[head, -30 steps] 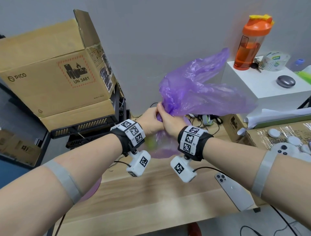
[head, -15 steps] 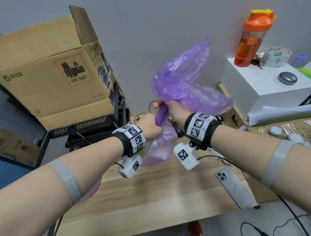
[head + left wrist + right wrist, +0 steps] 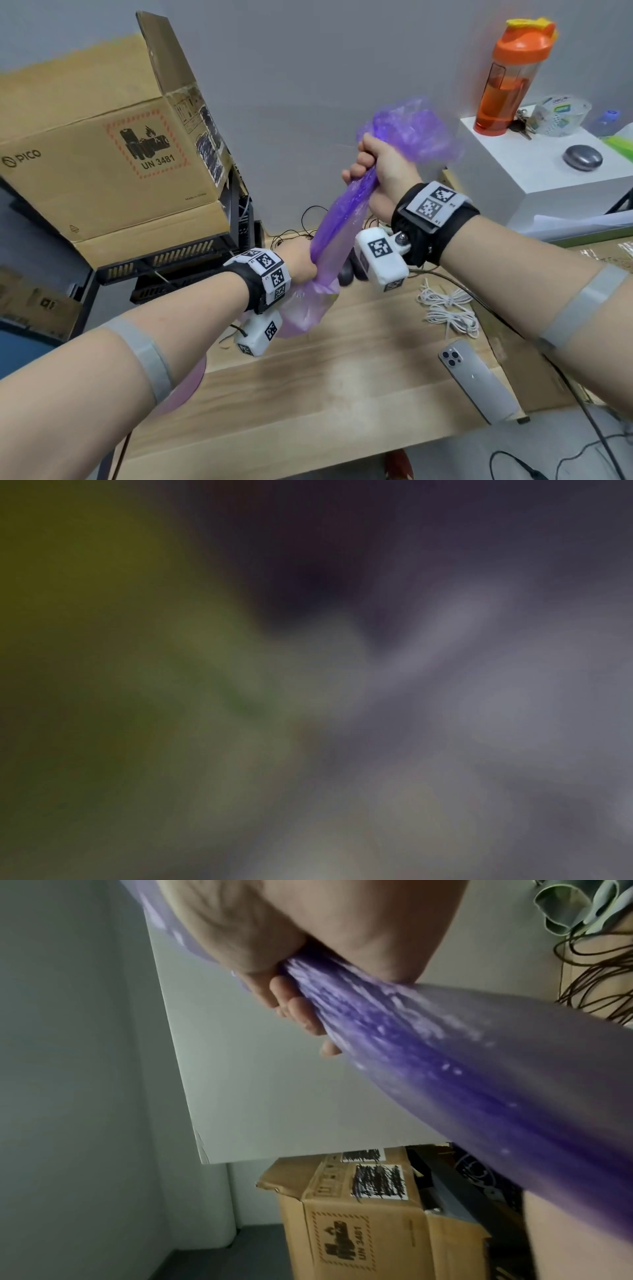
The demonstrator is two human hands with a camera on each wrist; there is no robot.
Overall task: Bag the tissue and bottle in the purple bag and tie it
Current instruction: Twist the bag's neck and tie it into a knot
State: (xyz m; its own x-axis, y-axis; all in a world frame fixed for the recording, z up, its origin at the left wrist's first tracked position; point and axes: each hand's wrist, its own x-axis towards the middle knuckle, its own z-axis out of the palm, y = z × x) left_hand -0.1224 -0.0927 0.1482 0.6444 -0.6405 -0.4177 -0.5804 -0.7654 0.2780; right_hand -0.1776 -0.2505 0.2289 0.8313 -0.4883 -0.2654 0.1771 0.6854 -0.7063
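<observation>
The purple bag [image 3: 346,212] is stretched into a taut rope between my two hands above the wooden table [image 3: 308,394]. My left hand [image 3: 301,262] grips the bag just above its bulging lower part [image 3: 305,308], which hangs over the table. My right hand [image 3: 373,171] is higher and grips the gathered neck, the loose top [image 3: 411,133] fanning out above the fist. In the right wrist view the fingers [image 3: 294,1010] curl round the twisted purple bag [image 3: 445,1069]. The left wrist view is a dark blur. Tissue and bottle are hidden.
A large cardboard box [image 3: 109,147] sits on black crates at the left. A white block [image 3: 548,192] at the right carries an orange shaker bottle [image 3: 510,78], keys and a grey mouse. A phone [image 3: 479,380] and a coiled white cable [image 3: 448,308] lie on the table.
My right hand has risen up and to the right, pulling the bag's neck out into a long tight strand. The left hand stayed low, holding the bag's filled part.
</observation>
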